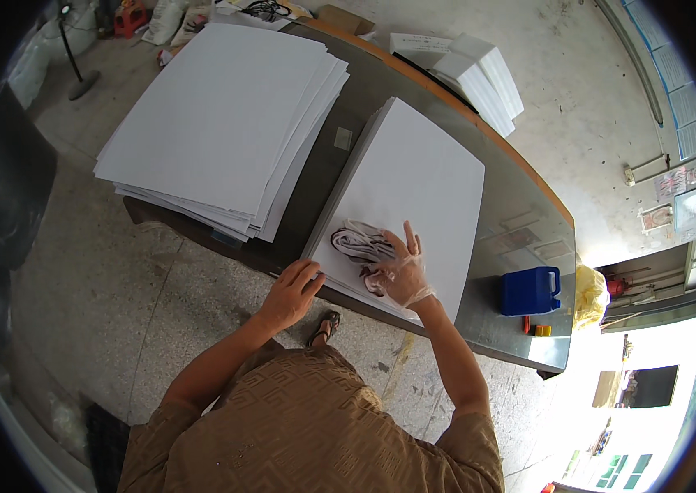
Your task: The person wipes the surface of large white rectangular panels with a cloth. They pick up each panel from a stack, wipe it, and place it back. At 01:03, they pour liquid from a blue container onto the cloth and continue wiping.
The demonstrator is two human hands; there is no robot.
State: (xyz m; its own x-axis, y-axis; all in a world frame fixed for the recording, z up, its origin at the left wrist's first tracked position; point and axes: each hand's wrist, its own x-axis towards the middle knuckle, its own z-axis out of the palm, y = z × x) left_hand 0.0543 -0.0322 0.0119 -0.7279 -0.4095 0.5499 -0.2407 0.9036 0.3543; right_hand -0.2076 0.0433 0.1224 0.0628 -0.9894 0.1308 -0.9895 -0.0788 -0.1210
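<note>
A stack of white sheets (426, 177) lies on the dark table in front of me. My right hand (404, 275), in a clear plastic glove, is on a crumpled grey-white cloth with dark edging (356, 241) near the close end of the top sheet. Two of its fingers stick out past the cloth while the rest of the hand grips it. My left hand (293, 289) is bare and holds the near left corner of the stack, with fingers and thumb at the edge.
Left of this stack is a larger, uneven pile of white sheets (216, 115), overhanging the table's near edge. A blue jerrycan (529, 292) and a small yellow item (543, 331) stand on the table (479, 316) at the right. White foam blocks (479, 78) sit beyond the far edge.
</note>
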